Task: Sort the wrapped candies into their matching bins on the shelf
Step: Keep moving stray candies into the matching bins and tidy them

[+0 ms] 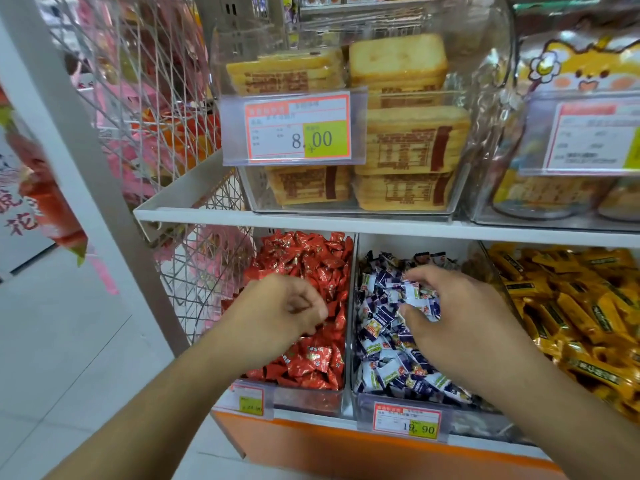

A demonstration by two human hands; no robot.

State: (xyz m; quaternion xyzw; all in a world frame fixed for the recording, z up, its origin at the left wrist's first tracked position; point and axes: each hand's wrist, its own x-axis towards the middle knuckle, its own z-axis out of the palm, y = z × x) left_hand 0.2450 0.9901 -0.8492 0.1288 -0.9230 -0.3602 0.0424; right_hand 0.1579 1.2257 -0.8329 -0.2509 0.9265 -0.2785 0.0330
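Note:
Three clear bins stand side by side on the lower shelf. The left bin [304, 400] is heaped with red wrapped candies [311, 265]. The middle bin [408, 403] holds blue-and-white wrapped candies [384, 362]. The right bin holds yellow wrapped bars [575, 306]. My left hand [280, 310] hovers over the red candies with its fingers curled into a fist; whether it holds anything is hidden. My right hand [450, 313] reaches down into the middle bin, fingers bent among the blue-and-white candies, its thumb against one of them.
The upper shelf [346, 220] carries clear boxes of packed toast slices [398, 64] behind an 8.00 price tag [298, 128]. A wire rack [145, 98] with pink packets stands at the left. An orange shelf base [346, 452] runs below the bins.

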